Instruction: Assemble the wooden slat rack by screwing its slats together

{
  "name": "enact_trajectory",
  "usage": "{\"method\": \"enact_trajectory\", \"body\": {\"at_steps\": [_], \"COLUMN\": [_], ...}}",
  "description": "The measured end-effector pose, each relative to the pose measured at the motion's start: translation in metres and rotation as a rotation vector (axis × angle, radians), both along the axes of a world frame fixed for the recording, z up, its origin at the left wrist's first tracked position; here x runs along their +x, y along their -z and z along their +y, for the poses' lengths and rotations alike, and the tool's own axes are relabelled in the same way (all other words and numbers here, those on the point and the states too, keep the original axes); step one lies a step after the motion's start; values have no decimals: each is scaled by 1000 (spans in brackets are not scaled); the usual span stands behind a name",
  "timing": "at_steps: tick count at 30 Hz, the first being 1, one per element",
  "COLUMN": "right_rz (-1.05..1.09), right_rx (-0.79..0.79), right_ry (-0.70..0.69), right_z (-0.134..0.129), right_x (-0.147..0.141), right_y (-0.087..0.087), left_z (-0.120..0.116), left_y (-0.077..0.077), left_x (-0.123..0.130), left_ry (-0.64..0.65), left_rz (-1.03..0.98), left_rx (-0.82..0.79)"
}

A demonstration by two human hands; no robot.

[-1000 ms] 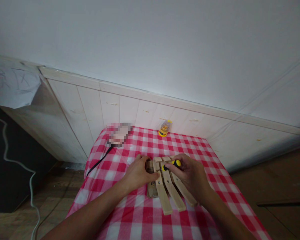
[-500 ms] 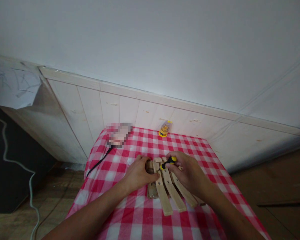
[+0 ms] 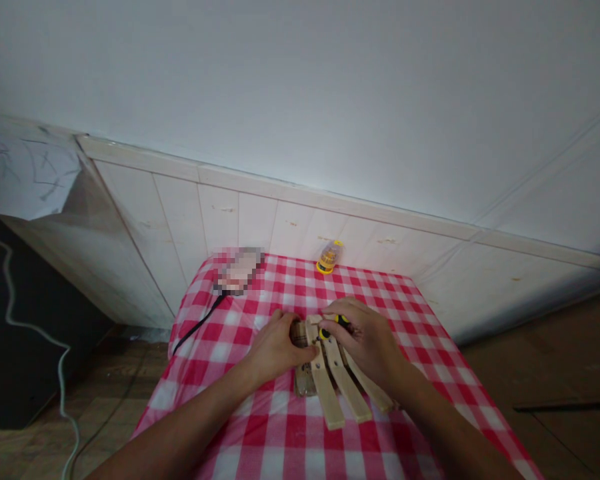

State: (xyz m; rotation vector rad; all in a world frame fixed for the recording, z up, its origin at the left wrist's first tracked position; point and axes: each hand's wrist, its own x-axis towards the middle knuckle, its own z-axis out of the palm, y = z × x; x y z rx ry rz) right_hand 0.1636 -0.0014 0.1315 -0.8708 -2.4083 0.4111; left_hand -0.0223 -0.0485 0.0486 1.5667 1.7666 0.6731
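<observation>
On the table lies a wooden piece with several flat slats (image 3: 329, 399) fanned toward me, small dark screws along them. My left hand (image 3: 280, 347) is closed around its left side, thumb pressing on the leftmost slat. A brown, printed block or pack (image 3: 305, 381), its kind unclear, sits under or beside that slat. My right hand (image 3: 365, 333) grips a black-and-yellow screwdriver (image 3: 325, 333), whose tip points down at the leftmost slat near my left thumb. Fingers cover much of the handle, and the exact tip contact is hard to see.
A red-and-white checked cloth (image 3: 275, 447) covers the table. At its back edge stands a clear container with a yellow base (image 3: 329, 259). A blurred-out object (image 3: 240, 270) with a black strap lies back left. A white panelled wall (image 3: 260, 220) rises behind; a pale cable (image 3: 40, 328) hangs left.
My right hand has shifted slightly left and its fingers have turned over the screwdriver handle, covering more of it. My left hand and the wooden piece stay in place.
</observation>
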Motion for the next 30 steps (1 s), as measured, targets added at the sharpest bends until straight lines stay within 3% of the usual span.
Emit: {"method": "enact_trajectory", "body": {"at_steps": [6,14,22,30], "right_rz": [-3,-74,-6,216], "right_rx": [-218,-81,1,-172], "right_ry": [-16,170,288,300], "right_z": [-5,-4,-6,-18], "right_x": [16,8,3,16], "right_y": [-3,0,9,-2], "left_z": [1,1,1,1], "left_y": [1,6,5,6], "left_x": [0,-1,-1,-2], "left_ry": [3,-10,-7,-4], "left_rz": [11,14,13,2], "left_rx": [3,2,1,12]}}
